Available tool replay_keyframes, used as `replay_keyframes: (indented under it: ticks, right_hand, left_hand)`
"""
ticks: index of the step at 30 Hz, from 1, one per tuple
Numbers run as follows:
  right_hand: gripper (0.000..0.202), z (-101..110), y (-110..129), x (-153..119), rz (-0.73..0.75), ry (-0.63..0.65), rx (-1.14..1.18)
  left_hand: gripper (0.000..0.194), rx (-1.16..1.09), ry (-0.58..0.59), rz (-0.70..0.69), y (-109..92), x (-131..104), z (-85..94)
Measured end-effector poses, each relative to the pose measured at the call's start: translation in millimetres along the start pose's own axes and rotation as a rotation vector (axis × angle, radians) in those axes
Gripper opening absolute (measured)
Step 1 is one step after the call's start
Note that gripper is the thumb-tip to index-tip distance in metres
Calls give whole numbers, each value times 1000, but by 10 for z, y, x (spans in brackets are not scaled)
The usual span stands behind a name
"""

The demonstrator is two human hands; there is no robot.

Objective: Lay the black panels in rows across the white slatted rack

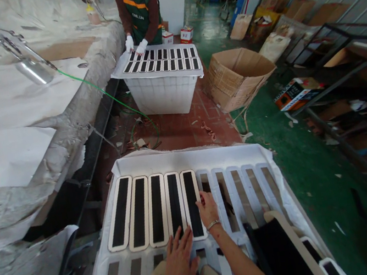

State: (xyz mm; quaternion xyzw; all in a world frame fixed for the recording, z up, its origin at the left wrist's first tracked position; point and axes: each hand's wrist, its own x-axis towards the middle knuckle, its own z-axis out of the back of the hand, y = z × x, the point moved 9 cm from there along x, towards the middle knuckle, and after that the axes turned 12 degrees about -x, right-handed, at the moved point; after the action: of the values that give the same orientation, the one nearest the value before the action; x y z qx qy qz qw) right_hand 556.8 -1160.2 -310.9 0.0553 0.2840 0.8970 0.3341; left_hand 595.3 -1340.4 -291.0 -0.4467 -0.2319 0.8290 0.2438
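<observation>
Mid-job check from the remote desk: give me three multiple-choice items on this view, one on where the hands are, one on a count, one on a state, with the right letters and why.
1. Where does the right hand rest?
A. on the cardboard box
B. at the right edge of the last laid panel
C. on the spray gun

2. How many black panels with pale rims lie in the near board's upper row?
A. two
B. five
C. nine

3. In what state is the left hand?
A. flat and open, fingers spread
C. clenched on a panel
B. hidden from view

Answers: 1 B, its fingers touch the fifth panel's right rim; 2 B, five lie side by side, with bare slots to their right; 3 A, the palm lies down on the board, holding nothing.
</observation>
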Motion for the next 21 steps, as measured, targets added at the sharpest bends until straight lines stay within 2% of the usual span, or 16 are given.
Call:
replay_keyframes:
  ticks: [5,7,9,11,13,16,18,21]
  right_hand:
    - [30,11,34,14,-18,54,-75]
    - [36,46,4,10,-51,71,-94]
    - [45,136,-75,-57,-101,76,-100]
    - [44,284,-182,-243,-151,91,-94]
    - [34,451,-275,-580,-173,150,-69]
    - [24,667,-362,-1334,-176,306,-13]
    - [23,762,-401,-1901,-202,402,12]
    - [28,835,-428,-2600,-250,444,7]
  left_hand:
    - [66,84,-43,-16,-19,18,-26]
    - [66,96,-50,-21,-28,20,-32]
    - [65,110,-48,-25,-33,22,-34]
    - [64,125,-41,-30,-36,20,-28]
    - [63,139,-38,-44,-44,13,-14]
    - [62,152,-34,-67,-52,0,-1]
    - [63,159,-35,-70,-45,-3,-6]
    - [63,164,-37,-69,-30,-1,-34]
